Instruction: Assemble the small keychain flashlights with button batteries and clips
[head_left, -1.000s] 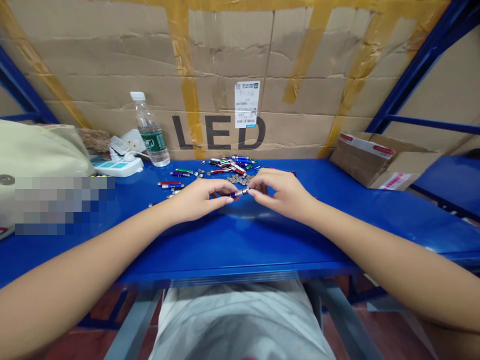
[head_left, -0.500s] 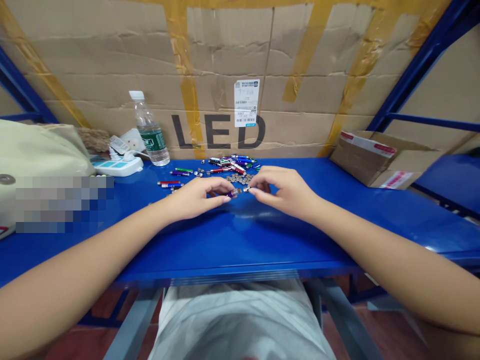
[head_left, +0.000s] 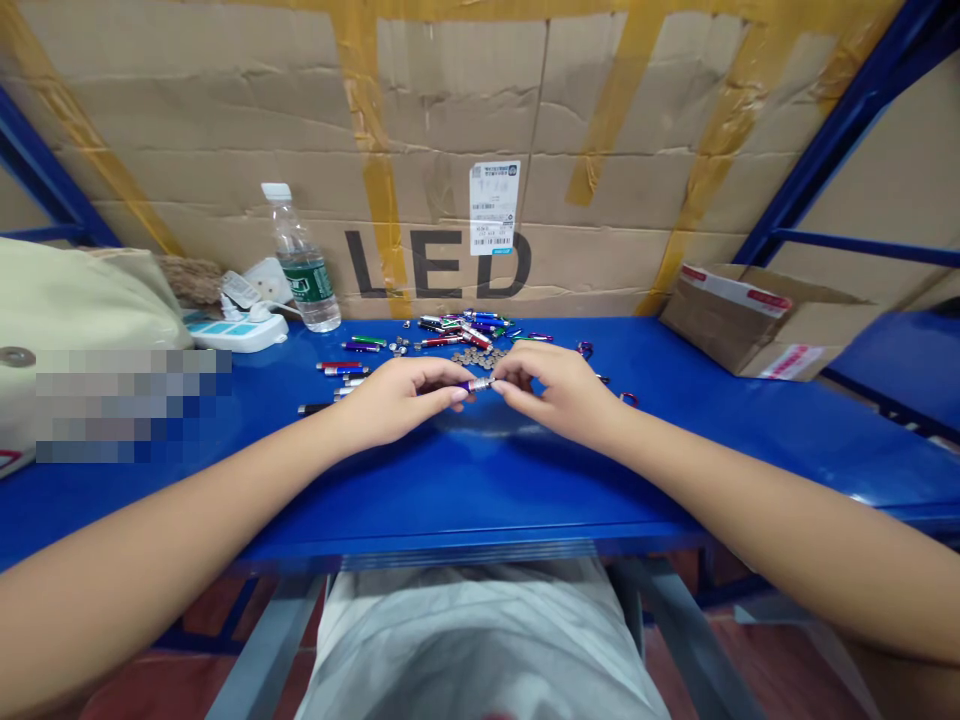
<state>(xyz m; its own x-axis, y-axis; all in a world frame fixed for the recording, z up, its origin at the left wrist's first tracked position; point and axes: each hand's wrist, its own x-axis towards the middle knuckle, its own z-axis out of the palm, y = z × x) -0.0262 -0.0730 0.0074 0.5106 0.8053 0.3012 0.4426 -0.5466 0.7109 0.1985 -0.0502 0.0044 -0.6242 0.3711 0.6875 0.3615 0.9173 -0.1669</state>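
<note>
Tabletop [head_left: 510,480]: smooth glossy blue, looks like painted metal. Held tube [head_left: 474,386]: shiny purple-blue body, bright bare-metal end. Tube pile [head_left: 476,338], far: glossy coloured finish, metallic look. Small discs [head_left: 472,357]: duller grey metal. Far cardboard [head_left: 292,90]: matt, creased; tape [head_left: 382,200] on it glossy plastic, label [head_left: 495,205] smooth paper. Left: clear plastic bottle [head_left: 304,262], smooth white plastic power strip [head_left: 259,334]. Right carton [head_left: 709,325]: matt cardboard. Near lap cloth [head_left: 480,640]: matt, wrinkled.
</note>
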